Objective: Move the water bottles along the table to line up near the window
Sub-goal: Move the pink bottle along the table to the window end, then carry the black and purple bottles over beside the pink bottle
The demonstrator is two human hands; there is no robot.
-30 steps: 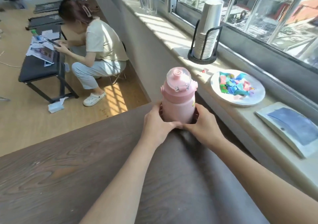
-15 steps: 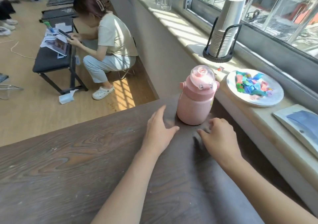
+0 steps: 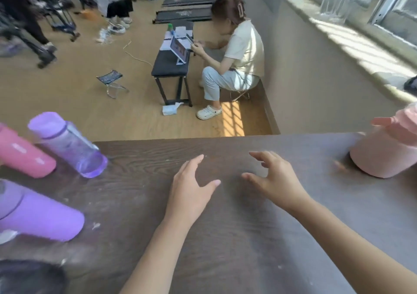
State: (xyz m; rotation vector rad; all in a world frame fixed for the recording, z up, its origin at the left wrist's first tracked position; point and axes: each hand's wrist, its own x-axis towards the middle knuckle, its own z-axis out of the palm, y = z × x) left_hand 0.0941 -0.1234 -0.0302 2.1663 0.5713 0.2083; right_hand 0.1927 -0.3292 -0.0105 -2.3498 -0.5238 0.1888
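Note:
A pale pink water bottle [image 3: 388,149] stands at the far right of the dark wooden table [image 3: 225,237], by the window side. At the left stand a clear purple bottle [image 3: 70,144], a pink bottle [image 3: 22,156] and a solid purple bottle [image 3: 38,217]. My left hand [image 3: 191,190] and my right hand [image 3: 275,178] hover over the middle of the table, both open with fingers spread, holding nothing. Both hands are well apart from every bottle.
A dark round object [image 3: 29,278] shows at the bottom left corner. Beyond the table's far edge a person [image 3: 234,59] sits at a low black bench [image 3: 171,68]. A sunlit window sill [image 3: 361,47] runs along the right.
Both hands have let go of the pale pink bottle and moved left, away from it. The view has swung left, bringing three more bottles into sight.

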